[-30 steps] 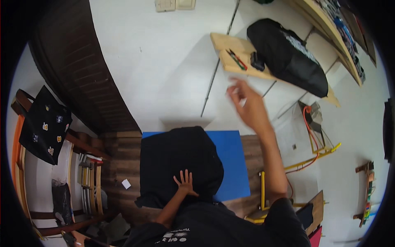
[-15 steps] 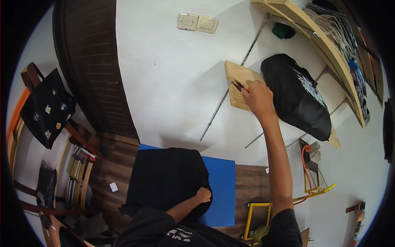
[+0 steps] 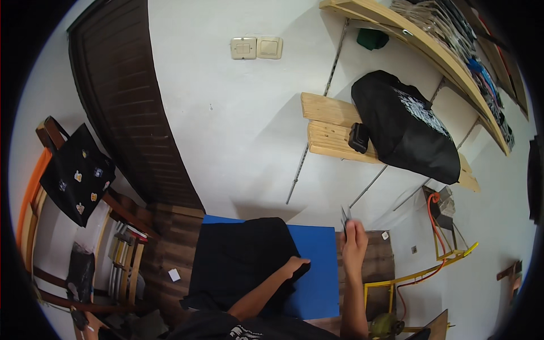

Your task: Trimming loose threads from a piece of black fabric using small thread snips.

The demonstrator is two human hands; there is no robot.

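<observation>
A black cloth garment (image 3: 243,249) lies spread over the blue tabletop (image 3: 320,266), covering its left and middle parts. At the garment's right edge, my left hand (image 3: 294,266) is closed on the fabric, lifting that edge slightly. My right hand (image 3: 355,241) is raised by the right side of the blue top, apart from the garment. It is closed round small scissors (image 3: 344,216), whose thin pointed blades stick up past the fingers. Their handles are hidden in my grip, and motion blurs them a little.
A wooden wall shelf (image 3: 328,136) holds a large black bag (image 3: 405,127) and a small black case (image 3: 358,137). Folded clothes (image 3: 436,25) fill a higher shelf. A yellow metal frame (image 3: 419,277) stands at right; a black tote bag (image 3: 79,175) hangs at left.
My right hand has come down from the wall shelf with the scissors, uncovering the small black case there. My left hand has stayed at the garment's right edge, which is now pulled up slightly.
</observation>
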